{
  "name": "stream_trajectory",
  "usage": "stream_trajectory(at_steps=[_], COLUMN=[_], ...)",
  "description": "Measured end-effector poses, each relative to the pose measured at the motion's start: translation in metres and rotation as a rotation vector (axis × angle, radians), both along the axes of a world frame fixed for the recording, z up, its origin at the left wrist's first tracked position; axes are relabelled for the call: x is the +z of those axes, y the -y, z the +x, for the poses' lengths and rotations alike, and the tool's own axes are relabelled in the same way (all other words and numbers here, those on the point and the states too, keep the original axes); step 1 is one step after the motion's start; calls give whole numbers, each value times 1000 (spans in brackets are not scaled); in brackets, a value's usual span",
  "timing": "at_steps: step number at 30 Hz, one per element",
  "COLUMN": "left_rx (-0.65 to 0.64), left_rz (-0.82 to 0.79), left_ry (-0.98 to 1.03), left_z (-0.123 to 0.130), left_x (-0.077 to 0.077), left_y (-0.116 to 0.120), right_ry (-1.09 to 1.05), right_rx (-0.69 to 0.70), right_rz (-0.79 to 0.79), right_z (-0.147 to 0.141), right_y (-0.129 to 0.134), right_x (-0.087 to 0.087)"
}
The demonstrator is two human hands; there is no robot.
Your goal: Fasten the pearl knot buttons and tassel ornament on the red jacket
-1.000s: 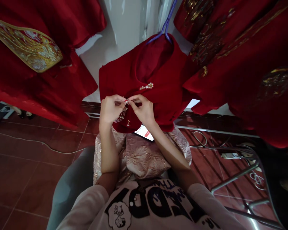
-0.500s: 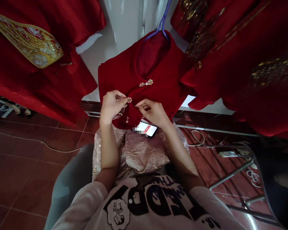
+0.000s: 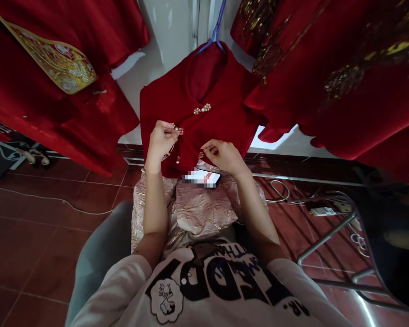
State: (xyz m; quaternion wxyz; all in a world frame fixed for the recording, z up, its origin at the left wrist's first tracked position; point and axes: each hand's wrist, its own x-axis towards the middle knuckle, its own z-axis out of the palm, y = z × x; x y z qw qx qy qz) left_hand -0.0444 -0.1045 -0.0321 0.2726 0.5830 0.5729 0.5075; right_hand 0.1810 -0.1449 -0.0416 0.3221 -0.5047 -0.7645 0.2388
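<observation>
A sleeveless-looking red garment (image 3: 163, 104) hangs on a blue hanger (image 3: 215, 36) in front of me. My left hand (image 3: 161, 143) pinches a beaded flower ornament (image 3: 179, 131) on the garment's front, with beaded strands (image 3: 172, 147) dangling below the fingers. A similar pearl-and-gold ornament (image 3: 203, 109) sits higher, under the neckline. To the right, my right hand (image 3: 225, 156) is closed in a pinch just off the cloth; anything between its fingertips is too small to see. Beside it shows another small flower ornament (image 3: 201, 155).
A lit phone (image 3: 207, 177) lies on pink shiny cloth (image 3: 204, 209) over my lap. Red embroidered garments (image 3: 119, 27) hang at both sides. A metal-framed chair (image 3: 327, 240) stands at right, near cables and a white power strip (image 3: 323, 211) on the tiled floor.
My right hand has moved slightly right and away from my left hand, uncovering the small flower ornament. My left hand still pinches the upper ornament, now turned a little. The view has shifted slightly.
</observation>
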Motion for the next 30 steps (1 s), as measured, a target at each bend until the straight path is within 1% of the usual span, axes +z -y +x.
stream_trajectory(at_steps=[3,5,7,9,10,11,12,15,17,19,21,24,27,30], left_rx=[-60,-189,-373,-514,-531,-507,-446,-150,-55,-9,0,33,70,33], left_rz=[-79,-191,-290,-323,-316,-298,-280,-194,-135,-71,-41,-29,-32,-50], left_ry=[-177,-339,-482,-537,-525,-497,-466,-376,-249,-101,20,85,3,-104], left_z=[-16,-27,-35,-32,-27,-18,-8,29,49,60,61,50,37,31], left_x=[-3,-6,-10,-17,-22,-28,-36,-64,-83,-96,-101,-96,-91,-92], left_y=[11,16,20,24,27,31,37,57,70,79,83,82,81,83], right_ry=[47,83,125,164,180,192,196,173,148,119,79,10,-60,-156], right_rx=[49,29,2,-17,-20,-21,-20,-13,-5,5,7,-7,-5,81], right_rz=[-12,-28,-38,-48,-54,-60,-69,-89,-73,-31,2,19,5,-54], right_z=[-3,-2,1,2,2,1,0,-4,-7,-8,-8,-10,-12,-17], right_y=[5,8,9,10,10,10,11,12,13,15,16,17,16,16], right_x=[-4,-8,-13,-18,-21,-24,-26,-32,-33,-32,-31,-29,-31,-35])
